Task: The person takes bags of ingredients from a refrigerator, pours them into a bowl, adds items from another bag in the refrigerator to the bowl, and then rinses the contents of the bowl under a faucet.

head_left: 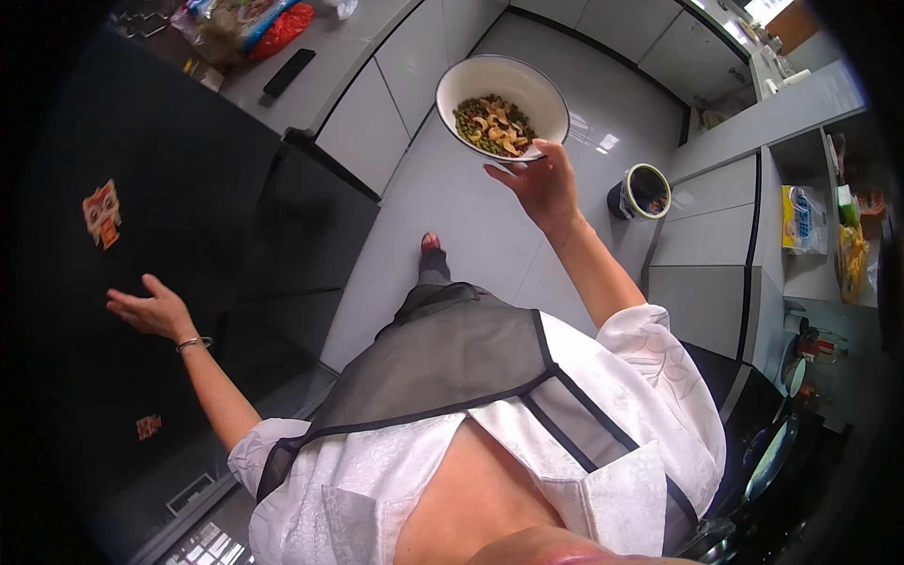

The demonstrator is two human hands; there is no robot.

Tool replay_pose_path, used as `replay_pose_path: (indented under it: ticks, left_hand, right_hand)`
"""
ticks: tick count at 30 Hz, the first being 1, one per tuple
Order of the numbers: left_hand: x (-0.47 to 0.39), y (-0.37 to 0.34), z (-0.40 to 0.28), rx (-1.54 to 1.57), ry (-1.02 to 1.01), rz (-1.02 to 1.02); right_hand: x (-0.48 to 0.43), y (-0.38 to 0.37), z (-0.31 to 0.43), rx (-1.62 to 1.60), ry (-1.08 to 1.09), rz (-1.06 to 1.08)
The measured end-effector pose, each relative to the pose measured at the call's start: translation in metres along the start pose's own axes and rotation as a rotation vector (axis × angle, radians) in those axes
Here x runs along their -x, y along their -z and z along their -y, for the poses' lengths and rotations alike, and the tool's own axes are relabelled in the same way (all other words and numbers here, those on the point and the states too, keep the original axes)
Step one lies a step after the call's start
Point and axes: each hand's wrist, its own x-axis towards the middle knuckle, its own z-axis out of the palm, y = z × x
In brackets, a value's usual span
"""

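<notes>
My right hand [540, 183] grips the near rim of a white bowl [544, 92] with a dark edge, held out over the floor. In the bowl lie green beans or peas, small reddish-brown pieces and pale curved pieces [498, 131]; their exact kinds I cannot tell. My left hand [152, 311], with a bangle at the wrist, is raised with fingers apart and holds nothing. It is near the dark front of a tall appliance or cabinet [198, 212] bearing small orange stickers [102, 214]; whether it touches the front I cannot tell.
A dark phone [289, 72] and plastic bags [282, 32] lie on the counter at upper left. A lined trash bin [646, 192] stands on the floor at right, beside light cabinets [706, 236]. Open shelves hold packages [804, 219]. Pans [770, 459] are at lower right.
</notes>
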Motion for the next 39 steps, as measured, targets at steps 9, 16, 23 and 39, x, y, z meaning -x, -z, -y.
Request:
replay_pose_path:
  ticks: [9,16,23,39]
  left_hand:
    - [-0.067,-0.123,-0.018,0.049,0.337,-0.265]
    - [-0.079,-0.224,-0.327,1.138,-0.353,0.279]
    - [-0.046,-0.345,-0.643,1.404,-0.317,1.939]
    - [-0.043,-0.517,-1.201,1.355,0.167,2.189]
  right_hand:
    - [-0.159,0.017,0.025,0.161,0.01,-0.053]
    - [-0.297,0.03,0.079,0.238,-0.156,-0.133]
    - [-0.388,0.067,0.189,0.226,-0.146,-0.232]
    - [-0.728,0.233,0.626,1.826,0.714,-0.12]
